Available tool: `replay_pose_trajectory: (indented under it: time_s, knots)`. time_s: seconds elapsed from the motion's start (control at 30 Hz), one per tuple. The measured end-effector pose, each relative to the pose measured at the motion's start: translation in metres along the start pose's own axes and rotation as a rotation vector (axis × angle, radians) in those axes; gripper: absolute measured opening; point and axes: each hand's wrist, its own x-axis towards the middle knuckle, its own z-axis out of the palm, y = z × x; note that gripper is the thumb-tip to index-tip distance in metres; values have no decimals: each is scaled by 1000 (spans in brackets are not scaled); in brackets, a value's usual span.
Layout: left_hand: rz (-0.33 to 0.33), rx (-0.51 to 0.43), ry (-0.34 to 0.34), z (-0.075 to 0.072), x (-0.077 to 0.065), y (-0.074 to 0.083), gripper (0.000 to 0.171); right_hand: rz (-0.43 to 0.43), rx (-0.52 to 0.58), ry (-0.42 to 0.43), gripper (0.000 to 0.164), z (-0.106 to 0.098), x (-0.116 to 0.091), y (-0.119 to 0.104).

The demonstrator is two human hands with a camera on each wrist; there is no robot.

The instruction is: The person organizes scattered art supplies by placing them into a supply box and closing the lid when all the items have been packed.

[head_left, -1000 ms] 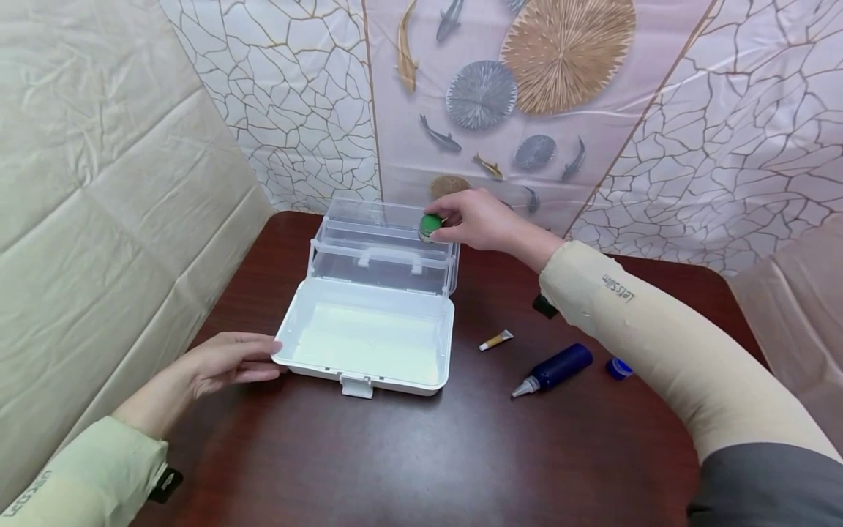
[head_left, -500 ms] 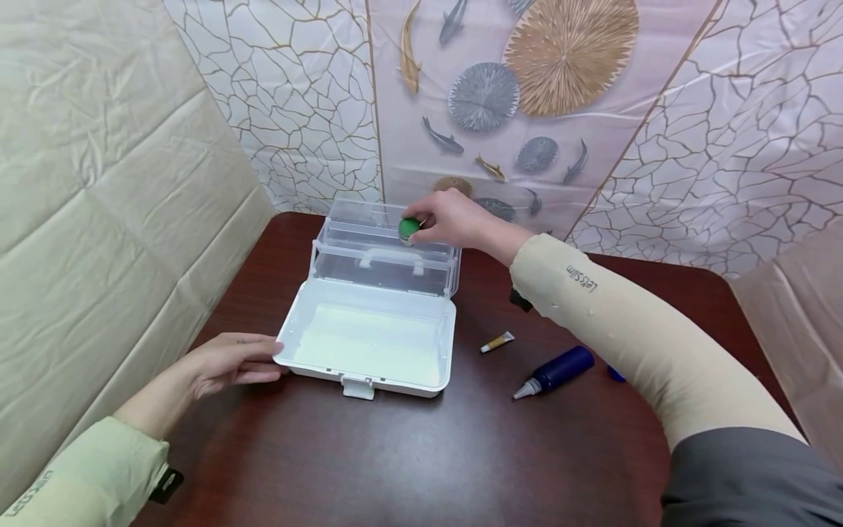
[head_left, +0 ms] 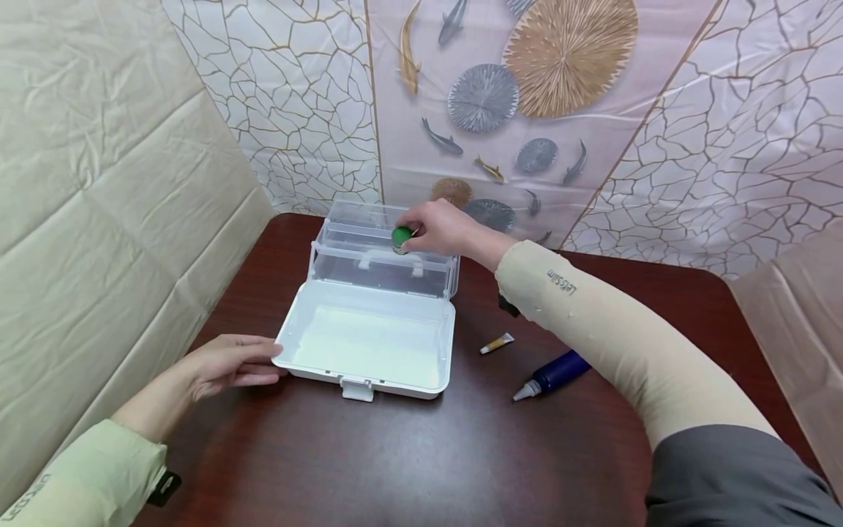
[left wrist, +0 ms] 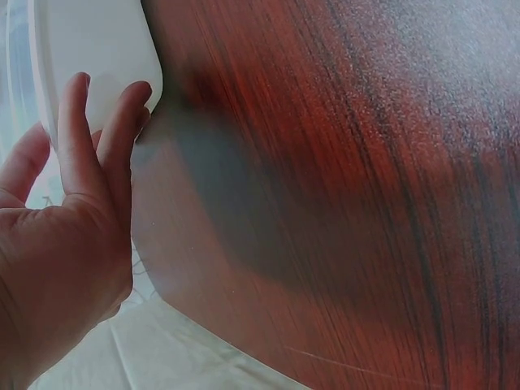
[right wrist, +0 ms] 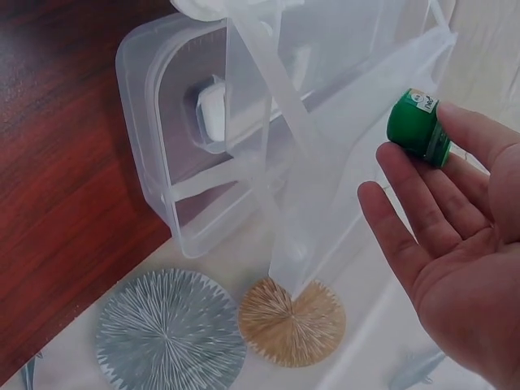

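Observation:
A storage box (head_left: 369, 344) stands lidded-back on the table, with a white base, a clear hinged lid (head_left: 382, 282) and clear fold-out trays (head_left: 349, 238). My left hand (head_left: 230, 362) holds its front left corner, thumb on the rim and fingers against the outer wall, seen closely in the left wrist view. Over the trays, my right hand (head_left: 441, 230) pinches a small round jar (right wrist: 414, 126) with a green cap between thumb and fingers. The jar's cap faces up in the head view. Whether the jar touches a tray I cannot tell.
To the right on the table (head_left: 408, 461) lie a small yellow tube (head_left: 497, 343) with a white cap and a dark blue bottle (head_left: 556, 373) with a pale nozzle. My right sleeve (head_left: 593, 322) partly covers the bottle. A patterned cloth hangs behind the box.
My right hand has carried the green-capped jar left across the trays, then slightly down. My sleeve now hides the blue cap on the right. The left hand stays put.

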Motion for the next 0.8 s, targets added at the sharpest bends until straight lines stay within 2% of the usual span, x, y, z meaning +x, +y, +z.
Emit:
replay_pose_trajectory:
  time_s: [0.13, 0.67, 0.8]
  knots:
    - [3, 1, -2, 0, -1, 0, 42, 1, -8, -1, 38, 4, 4, -2]
    - [7, 41, 19, 2, -1, -1, 59, -26, -72, 20, 32, 15, 31, -15]
    - [6, 41, 20, 1, -1, -1, 58, -39, -83, 24, 31, 18, 38, -18]
